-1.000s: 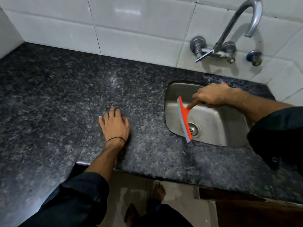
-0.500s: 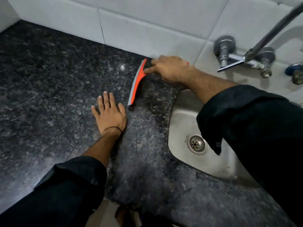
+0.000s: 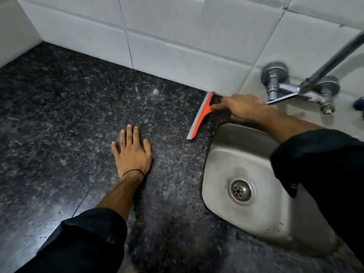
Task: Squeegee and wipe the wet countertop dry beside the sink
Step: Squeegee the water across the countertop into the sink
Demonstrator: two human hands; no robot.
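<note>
Dark speckled granite counter (image 3: 65,119) under a wall of white tiles (image 3: 177,42), stainless steel sink (image 3: 262,217) set into it at the right, round drain (image 3: 239,191) in the basin floor. Chrome wall tap (image 3: 295,89) mounted on the tiles above the sink's far end, spout running up out of view.

Orange squeegee (image 3: 201,116) down on the counter just left of the sink's far corner, grey rubber edge along its left side touching the stone, far tip right at the foot of the tiles, near tip pointing toward the camera. Right hand (image 3: 243,108) closed around the squeegee's handle, index finger stretched along the neck toward the blade, handle itself hidden under the palm. Right forearm crossing over the sink's far rim, black sleeve (image 3: 323,174) pushed back from the wrist.

Left hand (image 3: 133,154) flat on the counter, palm down, fingers extended and close together, grasping nothing, well apart from the squeegee and left of the sink. Thin black band (image 3: 134,172) around that wrist, black sleeve bunched lower down the arm. Faint pale streaks and glints on the stone beyond the left hand's fingertips.
</note>
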